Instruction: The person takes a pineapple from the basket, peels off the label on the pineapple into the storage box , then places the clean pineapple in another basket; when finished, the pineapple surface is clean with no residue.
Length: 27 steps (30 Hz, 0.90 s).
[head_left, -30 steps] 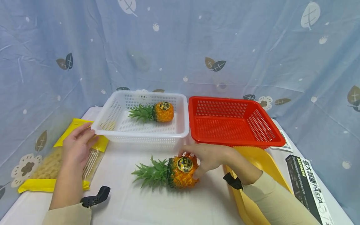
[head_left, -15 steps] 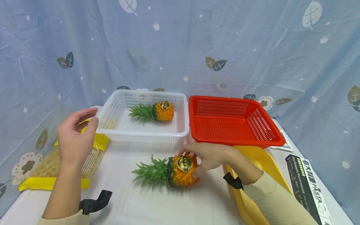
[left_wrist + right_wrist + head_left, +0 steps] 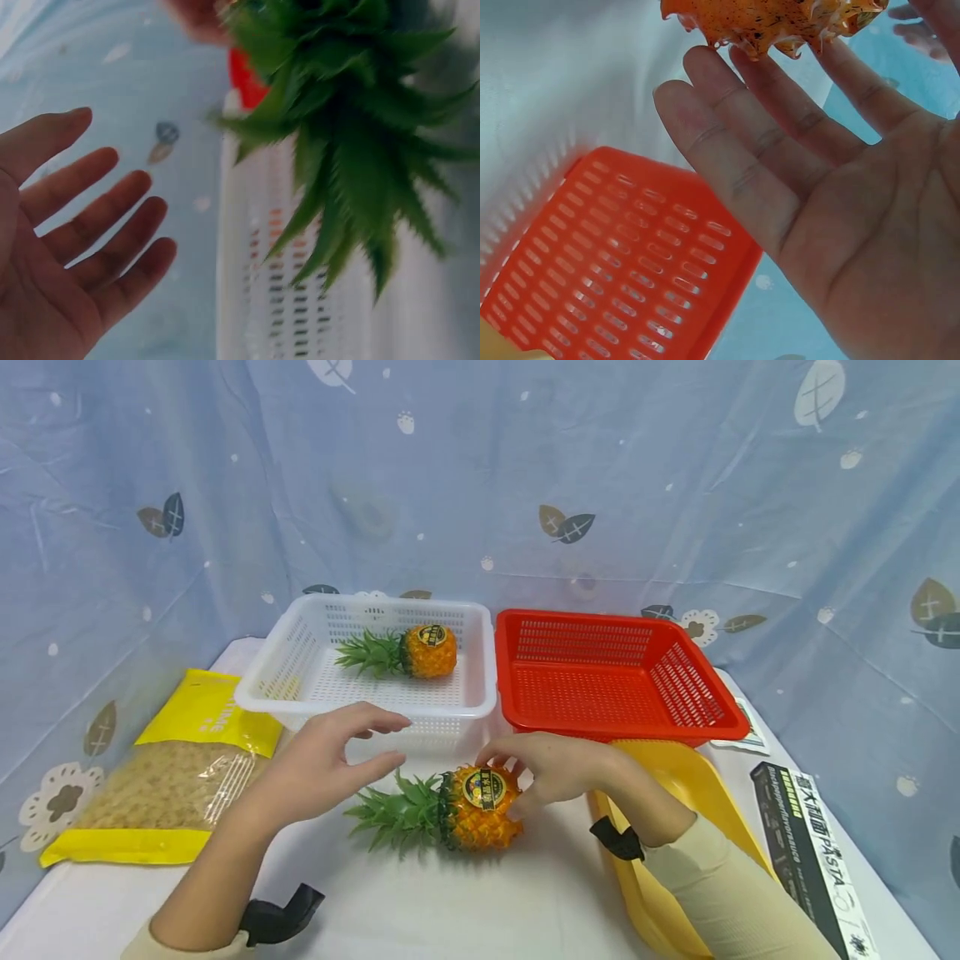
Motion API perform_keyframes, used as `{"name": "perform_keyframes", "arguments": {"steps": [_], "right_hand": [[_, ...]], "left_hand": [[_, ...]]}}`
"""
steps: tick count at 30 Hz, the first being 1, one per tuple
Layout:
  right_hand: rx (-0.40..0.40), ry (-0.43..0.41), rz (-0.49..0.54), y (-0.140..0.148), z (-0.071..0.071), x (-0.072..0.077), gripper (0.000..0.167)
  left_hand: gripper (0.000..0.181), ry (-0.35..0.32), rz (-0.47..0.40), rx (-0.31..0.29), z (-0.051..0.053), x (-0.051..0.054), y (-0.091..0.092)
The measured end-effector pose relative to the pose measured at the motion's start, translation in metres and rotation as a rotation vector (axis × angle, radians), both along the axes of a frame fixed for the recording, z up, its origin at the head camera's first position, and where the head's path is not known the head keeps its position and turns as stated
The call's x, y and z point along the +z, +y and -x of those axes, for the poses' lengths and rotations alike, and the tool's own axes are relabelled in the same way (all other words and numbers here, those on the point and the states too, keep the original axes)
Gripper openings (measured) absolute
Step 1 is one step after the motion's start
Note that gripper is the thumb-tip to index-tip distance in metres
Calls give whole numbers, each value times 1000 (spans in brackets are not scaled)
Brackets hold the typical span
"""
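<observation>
An orange pineapple [image 3: 483,806] with a green leafy crown and a black-and-gold label lies on its side on the white table. My right hand [image 3: 558,768] is at its base end, fingertips at the skin. Seen from the right wrist, those fingers [image 3: 780,127] are extended, with the orange pineapple skin [image 3: 765,22] at their tips. Beside the crown, my left hand [image 3: 330,764] hovers with thumb and fingers spread, holding nothing. In the left wrist view the hand's fingers [image 3: 112,217] are apart from the pineapple's crown [image 3: 337,127].
Behind, a white basket [image 3: 360,707] holds another pineapple [image 3: 431,652]. A red basket [image 3: 615,731] adjoins it. At right are a yellow tray [image 3: 645,893] under my right arm and a black-and-white pasta box [image 3: 806,852]. A yellow bag of pasta [image 3: 172,785] lies left.
My left hand has left the white basket's left corner, risen, and moved right toward the pineapple's crown. My right hand stays at the pineapple's base. The head view has shifted slightly.
</observation>
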State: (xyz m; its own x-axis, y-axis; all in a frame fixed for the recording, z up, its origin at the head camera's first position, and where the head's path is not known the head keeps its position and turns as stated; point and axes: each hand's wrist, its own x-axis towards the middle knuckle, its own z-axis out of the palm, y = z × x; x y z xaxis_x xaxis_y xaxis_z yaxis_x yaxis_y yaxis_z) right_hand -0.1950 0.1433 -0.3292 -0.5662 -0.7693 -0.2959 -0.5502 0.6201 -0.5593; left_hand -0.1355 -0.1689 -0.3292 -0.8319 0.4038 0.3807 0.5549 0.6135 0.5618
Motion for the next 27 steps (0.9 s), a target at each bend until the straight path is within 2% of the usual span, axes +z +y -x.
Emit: {"name": "perform_keyframes", "arguments": {"steps": [4, 12, 19, 27], "right_hand": [[-4, 3, -2, 0, 0, 0, 59], [-63, 21, -18, 0, -1, 6, 54], [-93, 53, 24, -4, -2, 7, 41], [-96, 44, 61, -9, 0, 4, 29]], "left_hand": [[35, -41, 82, -40, 5, -8, 15], [47, -175, 197, -91, 8, -22, 37], [51, -266, 223, -107, 8, -33, 45], [51, -286, 236, -99, 7, -35, 48]]}}
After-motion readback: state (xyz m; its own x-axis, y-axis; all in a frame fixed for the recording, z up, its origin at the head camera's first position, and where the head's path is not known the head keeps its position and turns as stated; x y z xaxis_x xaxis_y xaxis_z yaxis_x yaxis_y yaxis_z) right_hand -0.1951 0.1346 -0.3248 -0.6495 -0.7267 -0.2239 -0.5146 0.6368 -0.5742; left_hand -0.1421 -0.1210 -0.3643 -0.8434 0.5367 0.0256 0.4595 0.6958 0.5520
